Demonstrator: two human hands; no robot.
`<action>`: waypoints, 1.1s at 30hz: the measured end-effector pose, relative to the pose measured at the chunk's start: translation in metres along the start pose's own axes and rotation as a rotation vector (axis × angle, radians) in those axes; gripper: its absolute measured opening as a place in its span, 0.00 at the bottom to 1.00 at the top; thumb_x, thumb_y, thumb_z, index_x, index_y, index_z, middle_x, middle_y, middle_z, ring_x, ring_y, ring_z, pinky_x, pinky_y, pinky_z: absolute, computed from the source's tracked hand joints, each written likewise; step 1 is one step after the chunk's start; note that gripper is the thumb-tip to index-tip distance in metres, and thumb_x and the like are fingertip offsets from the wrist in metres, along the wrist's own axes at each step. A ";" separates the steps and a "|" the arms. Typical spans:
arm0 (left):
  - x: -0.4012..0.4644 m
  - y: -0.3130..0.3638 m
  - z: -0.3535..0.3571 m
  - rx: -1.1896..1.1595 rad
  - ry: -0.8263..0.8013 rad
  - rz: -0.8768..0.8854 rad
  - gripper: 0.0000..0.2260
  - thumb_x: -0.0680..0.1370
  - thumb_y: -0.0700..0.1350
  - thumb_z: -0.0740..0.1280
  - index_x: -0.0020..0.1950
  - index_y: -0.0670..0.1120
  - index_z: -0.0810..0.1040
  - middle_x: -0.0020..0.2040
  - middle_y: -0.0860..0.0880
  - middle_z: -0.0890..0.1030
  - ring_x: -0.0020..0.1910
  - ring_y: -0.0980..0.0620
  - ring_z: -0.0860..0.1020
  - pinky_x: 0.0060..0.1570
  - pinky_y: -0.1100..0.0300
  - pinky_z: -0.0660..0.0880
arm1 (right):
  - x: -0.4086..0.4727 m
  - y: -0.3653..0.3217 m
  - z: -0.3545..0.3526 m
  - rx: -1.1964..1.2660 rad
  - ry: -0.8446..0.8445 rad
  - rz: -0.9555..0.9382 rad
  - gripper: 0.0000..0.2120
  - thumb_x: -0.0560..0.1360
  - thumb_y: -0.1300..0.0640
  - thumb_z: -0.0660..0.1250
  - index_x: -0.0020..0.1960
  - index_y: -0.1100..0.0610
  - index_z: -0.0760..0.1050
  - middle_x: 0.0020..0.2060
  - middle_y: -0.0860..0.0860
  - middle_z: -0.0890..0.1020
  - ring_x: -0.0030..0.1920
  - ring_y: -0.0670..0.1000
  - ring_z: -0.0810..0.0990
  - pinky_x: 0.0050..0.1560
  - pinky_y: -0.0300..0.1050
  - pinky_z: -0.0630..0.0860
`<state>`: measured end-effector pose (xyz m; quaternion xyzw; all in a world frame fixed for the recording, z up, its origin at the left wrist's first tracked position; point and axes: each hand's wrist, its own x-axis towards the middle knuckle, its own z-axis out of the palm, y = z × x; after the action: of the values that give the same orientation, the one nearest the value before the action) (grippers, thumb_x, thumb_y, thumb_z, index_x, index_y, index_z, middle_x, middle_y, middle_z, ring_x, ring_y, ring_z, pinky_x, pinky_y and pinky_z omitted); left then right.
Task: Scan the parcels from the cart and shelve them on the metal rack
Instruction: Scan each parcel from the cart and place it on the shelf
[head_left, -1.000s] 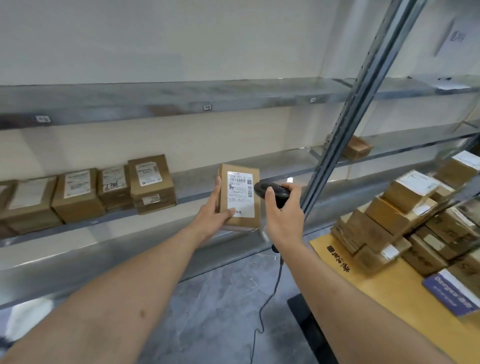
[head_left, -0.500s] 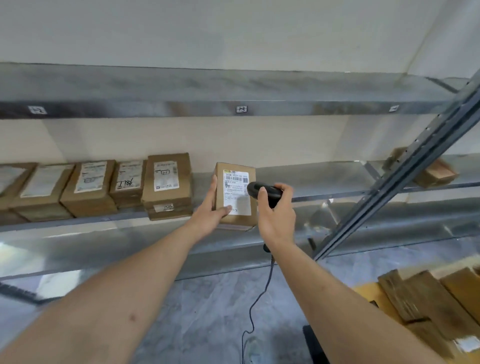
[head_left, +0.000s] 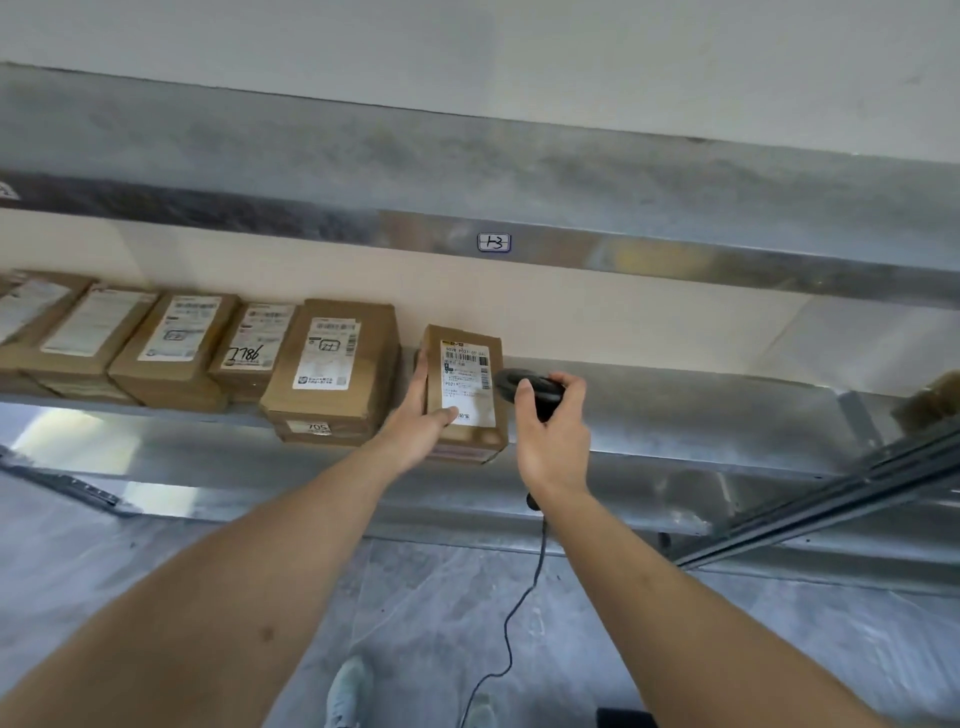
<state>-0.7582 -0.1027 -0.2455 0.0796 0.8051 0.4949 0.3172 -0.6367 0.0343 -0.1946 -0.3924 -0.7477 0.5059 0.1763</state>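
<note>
Left hand (head_left: 422, 426) grips parcel (head_left: 464, 391), label toward me, shelving it | right hand (head_left: 551, 435) clasps scanner (head_left: 530, 386), kept ready.

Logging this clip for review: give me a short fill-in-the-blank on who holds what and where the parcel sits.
1. The parcel is held by the ____ hand.
2. The right hand grips a black ____.
3. The tag on the upper shelf reads ____.

Missing: left; scanner; H3
</note>
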 end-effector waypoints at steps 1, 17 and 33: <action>0.006 0.000 -0.002 0.005 0.012 -0.010 0.41 0.80 0.54 0.68 0.77 0.78 0.42 0.79 0.54 0.70 0.77 0.44 0.69 0.78 0.40 0.62 | 0.005 0.000 0.002 -0.001 -0.005 0.006 0.16 0.83 0.42 0.63 0.66 0.47 0.66 0.47 0.43 0.82 0.49 0.53 0.83 0.53 0.52 0.79; 0.042 0.023 -0.015 0.825 0.159 0.263 0.35 0.82 0.57 0.68 0.85 0.53 0.57 0.85 0.40 0.50 0.84 0.35 0.51 0.80 0.39 0.59 | 0.038 -0.008 0.046 -0.072 -0.007 0.022 0.18 0.83 0.41 0.62 0.68 0.47 0.64 0.51 0.50 0.83 0.50 0.56 0.83 0.55 0.56 0.81; 0.049 0.019 -0.022 1.118 0.037 0.221 0.46 0.81 0.68 0.61 0.86 0.45 0.44 0.85 0.36 0.40 0.84 0.36 0.41 0.82 0.44 0.43 | 0.037 -0.015 0.074 -0.035 -0.029 0.072 0.18 0.84 0.42 0.62 0.69 0.48 0.64 0.49 0.47 0.81 0.51 0.55 0.82 0.55 0.51 0.79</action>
<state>-0.8132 -0.0880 -0.2435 0.3106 0.9368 0.0251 0.1592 -0.7154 0.0137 -0.2175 -0.4149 -0.7442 0.5044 0.1404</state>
